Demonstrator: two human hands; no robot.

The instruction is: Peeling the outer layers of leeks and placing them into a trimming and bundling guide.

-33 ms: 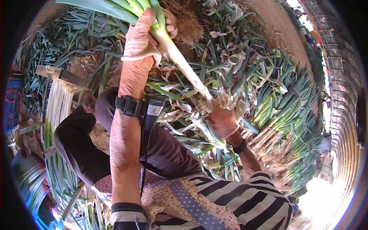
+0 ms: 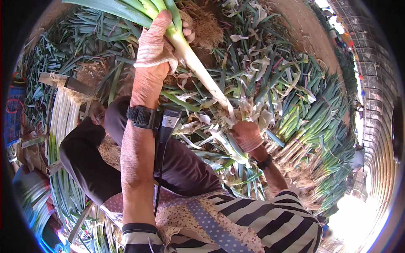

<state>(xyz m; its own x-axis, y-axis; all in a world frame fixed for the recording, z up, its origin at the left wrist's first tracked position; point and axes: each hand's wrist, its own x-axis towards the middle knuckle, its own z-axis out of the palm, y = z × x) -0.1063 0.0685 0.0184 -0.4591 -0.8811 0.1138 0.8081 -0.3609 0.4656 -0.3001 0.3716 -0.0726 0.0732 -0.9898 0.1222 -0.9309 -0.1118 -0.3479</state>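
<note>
My left hand (image 2: 158, 40), in a thin striped glove, is wrapped round the upper shaft of a large green onion (image 2: 198, 67), just below its leaves. The onion slants down to the right, its long white shaft ending close to my right hand (image 2: 247, 135). That hand is a closed, gloved fist beside the root end; what its fingers grip is hidden. Pale dry skins (image 2: 265, 118) and a peeled green-white leaf (image 2: 232, 147) lie about it.
Cut leaves and peelings cover the ground. Bundled green onions (image 2: 310, 122) lie to the right. On the left, white-stemmed onions (image 2: 63, 118) rest in a frame with metal bars (image 2: 67, 82). A clump of roots (image 2: 206, 31) lies beyond my left hand.
My right fist has shifted very slightly right and down, away from the onion's root end. My left hand and the onion look nearly still.
</note>
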